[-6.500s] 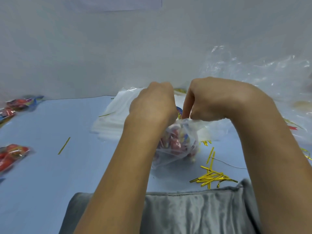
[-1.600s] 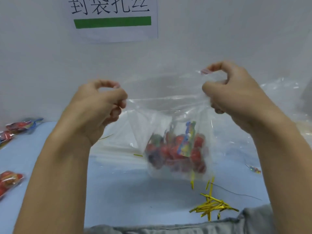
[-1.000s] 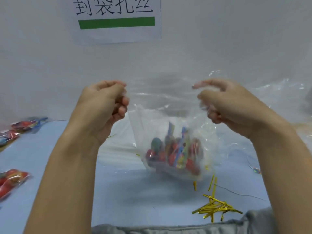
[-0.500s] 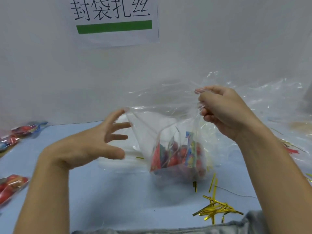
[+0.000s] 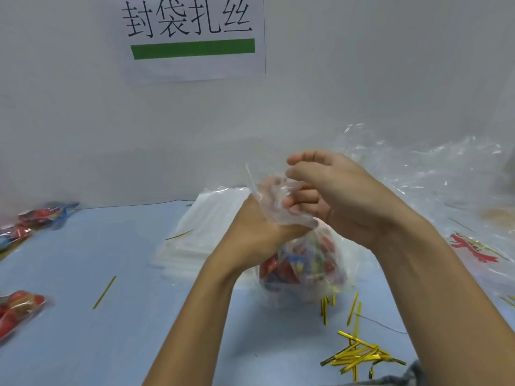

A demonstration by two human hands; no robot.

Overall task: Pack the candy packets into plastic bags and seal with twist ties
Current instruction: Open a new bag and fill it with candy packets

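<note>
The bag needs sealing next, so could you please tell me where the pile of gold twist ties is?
The twist ties lie on the blue table at lower right of the head view, just in front of the candy bag and beside the right forearm.

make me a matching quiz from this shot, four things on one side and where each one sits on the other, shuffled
Things:
1. bag of candy
2. pile of gold ties
3. sign
4. stack of empty bags

Places:
a. on the wall
b. near table edge, right of centre
c. flat on the table behind the left hand
d. neck gathered in both hands

Pairs: 1-d, 2-b, 3-a, 4-c
</note>
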